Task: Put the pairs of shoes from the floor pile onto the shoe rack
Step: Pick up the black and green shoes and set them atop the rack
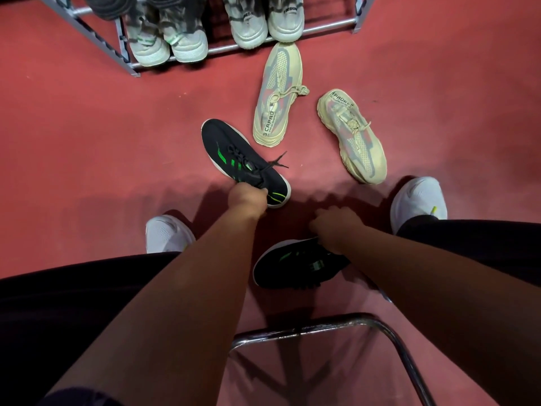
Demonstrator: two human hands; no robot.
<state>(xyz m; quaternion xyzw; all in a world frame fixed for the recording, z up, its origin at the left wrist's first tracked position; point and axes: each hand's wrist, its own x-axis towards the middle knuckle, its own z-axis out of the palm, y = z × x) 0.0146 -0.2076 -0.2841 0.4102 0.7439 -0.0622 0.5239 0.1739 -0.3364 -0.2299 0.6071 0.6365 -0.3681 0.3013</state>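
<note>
Two black sneakers with green stripes lie on the red floor. My left hand (247, 199) grips the heel opening of the farther black sneaker (231, 150). My right hand (336, 227) is closed on the collar of the nearer black sneaker (295, 263), between my feet. Two cream sneakers lie beyond them: one (278, 92) points at the rack, the other (352, 136) lies to its right. The grey metal shoe rack (96, 33) at the top holds two pale pairs on its lowest bar, one (168, 39) on the left, one (265, 23) on the right.
My own white shoes rest on the floor at left (168, 234) and right (418, 200). A chrome chair frame (322, 326) runs below my arms at the bottom. A dark shoe (108, 7) sits on a higher rack bar at top left.
</note>
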